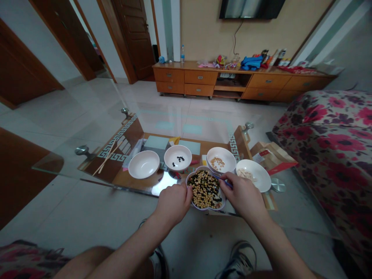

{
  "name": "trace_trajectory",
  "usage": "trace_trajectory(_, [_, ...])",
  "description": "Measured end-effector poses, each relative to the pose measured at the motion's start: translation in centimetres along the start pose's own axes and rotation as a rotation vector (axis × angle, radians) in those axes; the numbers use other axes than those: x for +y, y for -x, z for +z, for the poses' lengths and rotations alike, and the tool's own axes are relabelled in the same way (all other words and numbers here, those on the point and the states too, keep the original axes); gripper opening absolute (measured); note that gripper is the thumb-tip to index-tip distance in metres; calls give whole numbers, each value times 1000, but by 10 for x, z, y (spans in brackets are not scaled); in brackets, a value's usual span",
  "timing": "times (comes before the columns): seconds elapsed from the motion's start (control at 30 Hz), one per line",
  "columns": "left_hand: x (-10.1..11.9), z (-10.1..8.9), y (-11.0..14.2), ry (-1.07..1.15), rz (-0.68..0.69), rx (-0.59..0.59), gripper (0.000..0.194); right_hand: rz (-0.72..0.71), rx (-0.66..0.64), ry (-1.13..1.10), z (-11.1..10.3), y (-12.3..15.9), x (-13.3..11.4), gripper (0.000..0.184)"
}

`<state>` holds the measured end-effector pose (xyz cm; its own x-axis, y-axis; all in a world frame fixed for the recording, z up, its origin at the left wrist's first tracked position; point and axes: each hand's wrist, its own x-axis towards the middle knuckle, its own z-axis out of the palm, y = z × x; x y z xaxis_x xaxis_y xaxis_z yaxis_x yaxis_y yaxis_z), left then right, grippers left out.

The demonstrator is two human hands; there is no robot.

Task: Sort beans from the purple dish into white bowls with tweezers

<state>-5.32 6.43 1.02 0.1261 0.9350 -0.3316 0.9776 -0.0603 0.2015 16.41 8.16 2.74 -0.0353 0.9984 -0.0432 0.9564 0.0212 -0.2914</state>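
A white lobed dish [205,206] sits at the near edge of the glass table, heaped with a mix of pale yellow beans and dark seeds [205,189]. My left hand [173,204] grips the dish's left rim. My right hand [243,195] pinches a thin blue tool, perhaps tweezers [225,181], whose tip reaches over the heap. Just beyond are a bare white bowl [143,164], a white bowl of black beans [178,157], a white bowl of yellow beans [221,160], and a white dish of pale seeds [252,175].
Wooden chopsticks [107,157] lie at the left on the glass table [58,164], above a patterned lower shelf. A brown paper bag [271,157] lies at the right, next to a floral sofa [328,155]. A low wooden cabinet [241,81] stands across the tiled floor.
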Motion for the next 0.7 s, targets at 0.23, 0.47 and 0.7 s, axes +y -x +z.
trace_trajectory(0.23, [-1, 0, 1, 5, 8, 20, 53, 12, -27, 44, 0, -1, -3, 21])
trace_trajectory(0.47, [-1, 1, 0, 11, 7, 12, 53, 27, -51, 66, 2, -2, -4, 22])
trace_trajectory(0.7, [0, 0, 0, -1, 6, 8, 53, 28, -62, 85, 2, -2, -6, 21])
